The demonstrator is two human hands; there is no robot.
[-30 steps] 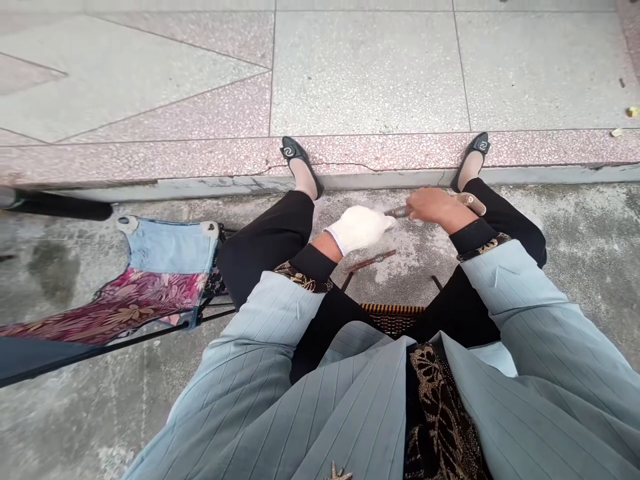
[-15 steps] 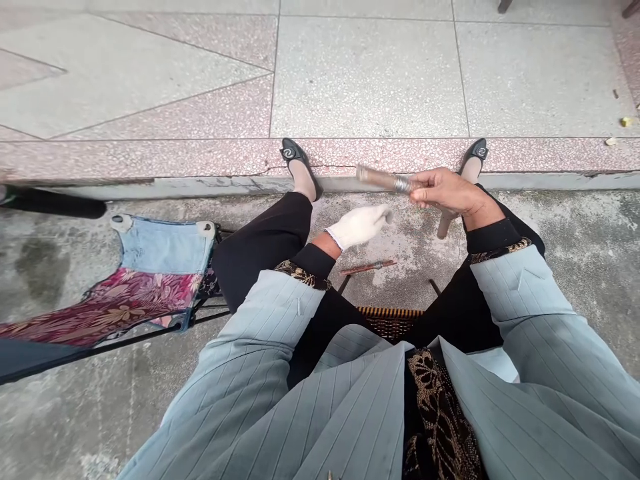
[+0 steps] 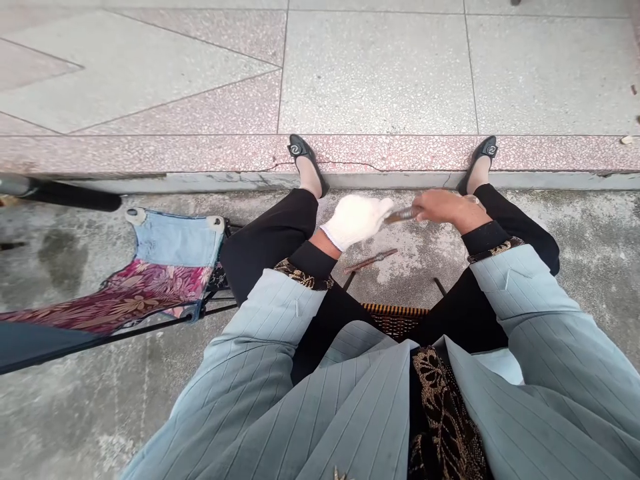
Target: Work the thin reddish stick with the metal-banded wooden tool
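My left hand [image 3: 356, 221], in a white knitted glove, is closed around the left end of a brown stick [image 3: 395, 217] with silvery wire wound around it. My bare right hand [image 3: 440, 207] grips the same stick from the other side, back of the hand up. The fingers hide most of the stick, and motion blurs it slightly. Below, on the concrete between my legs, lies a second brown stick [image 3: 371, 261], also with wire around its middle.
A raised tiled step [image 3: 380, 73] runs ahead, with both my shoes on its edge. On the left are a folding chair [image 3: 173, 233] with denim and floral cloth and a black bar [image 3: 75, 195]. A woven seat [image 3: 395, 320] is under me.
My right hand has lowered the stick from its raised, outstretched position. My gloved left hand has risen slightly and taken hold of the stick's left end.
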